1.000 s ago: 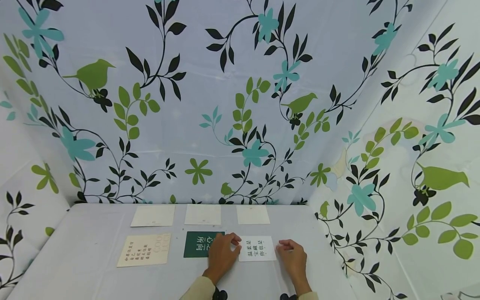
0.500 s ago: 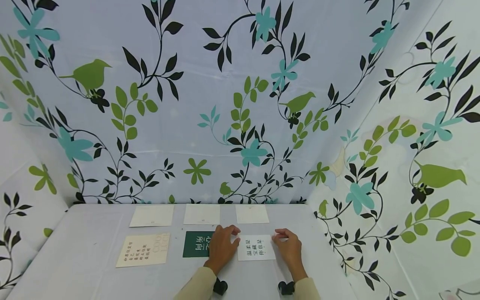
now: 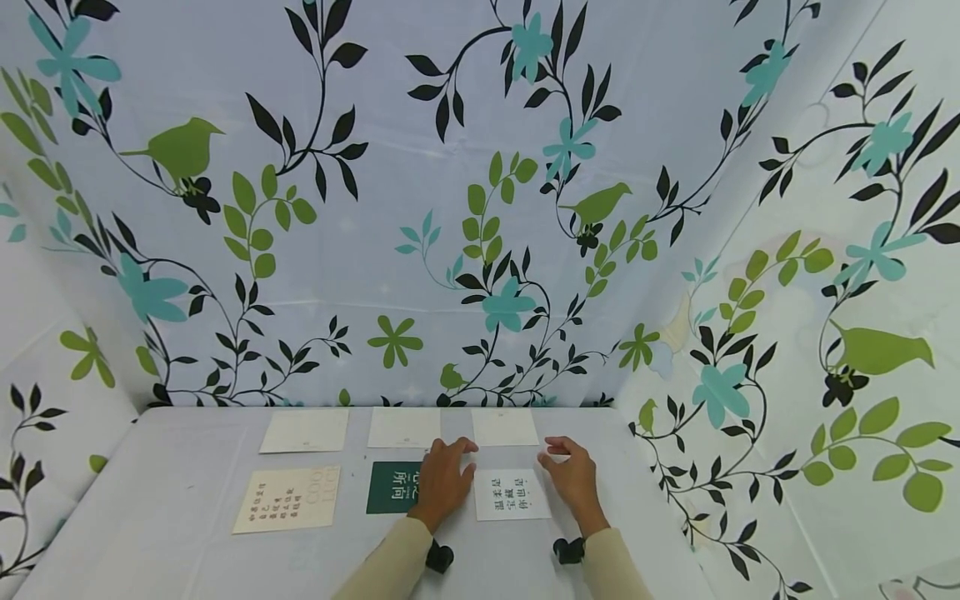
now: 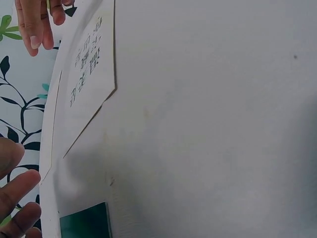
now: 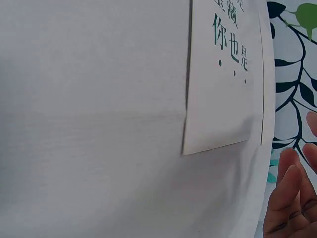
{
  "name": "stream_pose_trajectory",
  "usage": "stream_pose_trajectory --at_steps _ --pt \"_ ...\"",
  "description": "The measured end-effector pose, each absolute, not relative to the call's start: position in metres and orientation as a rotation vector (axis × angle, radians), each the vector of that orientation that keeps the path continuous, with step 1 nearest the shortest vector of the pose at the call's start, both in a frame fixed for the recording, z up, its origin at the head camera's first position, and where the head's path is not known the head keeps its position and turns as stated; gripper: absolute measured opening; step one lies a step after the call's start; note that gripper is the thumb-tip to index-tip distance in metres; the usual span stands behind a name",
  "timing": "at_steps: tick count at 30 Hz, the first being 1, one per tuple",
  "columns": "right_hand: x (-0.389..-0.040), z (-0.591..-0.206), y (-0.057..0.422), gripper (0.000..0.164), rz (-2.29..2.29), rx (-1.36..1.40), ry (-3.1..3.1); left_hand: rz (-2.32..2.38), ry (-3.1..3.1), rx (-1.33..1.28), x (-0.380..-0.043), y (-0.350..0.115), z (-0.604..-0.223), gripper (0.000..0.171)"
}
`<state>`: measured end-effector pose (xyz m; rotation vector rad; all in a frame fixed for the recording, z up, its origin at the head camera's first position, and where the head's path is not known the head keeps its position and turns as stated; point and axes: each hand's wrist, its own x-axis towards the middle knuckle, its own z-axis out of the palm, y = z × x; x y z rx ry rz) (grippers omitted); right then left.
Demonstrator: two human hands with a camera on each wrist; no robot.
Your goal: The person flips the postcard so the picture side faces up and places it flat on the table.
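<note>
A white card [image 3: 513, 495] printed with dark characters lies flat on the table between my two hands. My left hand [image 3: 444, 483] is at its left, over the right part of a dark green card [image 3: 392, 487], fingers loosely bent with nothing between them. On the other side my right hand [image 3: 573, 483] hovers near the card's upper right corner, thumb and fingers apart and holding nothing. Beyond the hands lies a blank white card [image 3: 506, 427]. In the right wrist view the printed card [image 5: 218, 99] lies apart from the right fingers [image 5: 287, 188].
A cream card [image 3: 287, 500] with brown writing lies at the left of the front row. Two more blank cards, a left one [image 3: 303, 431] and a middle one [image 3: 405, 427], lie in the back row. A patterned cloth [image 3: 360, 275] hangs behind the table.
Both hands have moved forward, away from the body, toward the back row. The right hand has also shifted slightly left. The cards stay in place.
</note>
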<state>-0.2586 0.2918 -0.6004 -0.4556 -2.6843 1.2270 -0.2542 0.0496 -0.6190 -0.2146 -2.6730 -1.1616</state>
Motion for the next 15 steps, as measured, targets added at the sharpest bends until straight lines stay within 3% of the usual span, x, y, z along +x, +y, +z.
stream_pose_trajectory --at_steps 15 --pt "-0.285 -0.599 0.292 0.046 1.306 -0.464 -2.726 -1.247 -2.725 -0.255 -0.271 0.046 -0.61 0.03"
